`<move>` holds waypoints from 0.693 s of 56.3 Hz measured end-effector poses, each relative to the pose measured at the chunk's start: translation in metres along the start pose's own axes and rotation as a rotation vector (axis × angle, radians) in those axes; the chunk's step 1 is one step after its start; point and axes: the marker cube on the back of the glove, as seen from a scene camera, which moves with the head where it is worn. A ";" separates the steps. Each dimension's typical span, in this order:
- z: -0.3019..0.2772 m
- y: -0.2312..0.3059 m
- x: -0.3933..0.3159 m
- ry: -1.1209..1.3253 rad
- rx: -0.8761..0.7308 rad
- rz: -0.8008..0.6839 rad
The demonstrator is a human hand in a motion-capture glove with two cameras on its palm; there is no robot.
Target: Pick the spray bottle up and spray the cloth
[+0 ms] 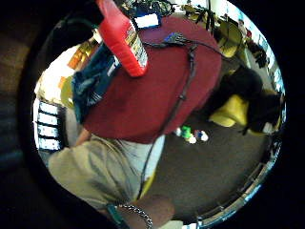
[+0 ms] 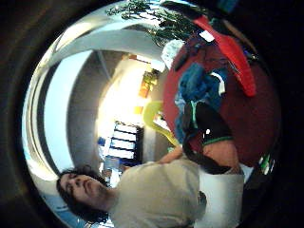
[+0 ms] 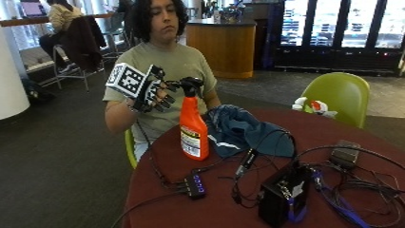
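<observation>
my black-gloved right hand is up at the black trigger head of the tall orange plastic spray bottle, which stands upright on the round dark red table. step in hand, as i judge it: reaching in for the grasp, bottle not yet lifted.

my fingers are spread and relaxed, holding nothing. fingertips sit just beside the trigger head on the side toward my body. i can't tell whether any tip already touches the black plastic; nothing is wrapped round it.

to do this well, i think i should come in at the neck just under the head, wrap the fingers round it and leave the index free for the trigger. the bottle is tall and narrow, so a sideways push on the top could tip it. better to close round it than nudge it. once it is up, turn the nozzle toward the cloth before squeezing.

the crumpled blue cloth lies on the table right next to the bottle, on the side away from my hand, near or touching its base, can't say which. in the little finger side palm view the bottle's orange body stands by the cloth on the red tabletop, so my palm faces it from close by. loose black cables and a black box lie further across the table, apart from the bottle.
</observation>
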 end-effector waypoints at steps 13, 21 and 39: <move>0.007 -0.048 0.011 -0.213 0.298 0.040; 0.013 -0.060 0.020 -0.293 0.428 0.083; 0.029 -0.087 0.021 -0.272 0.655 0.164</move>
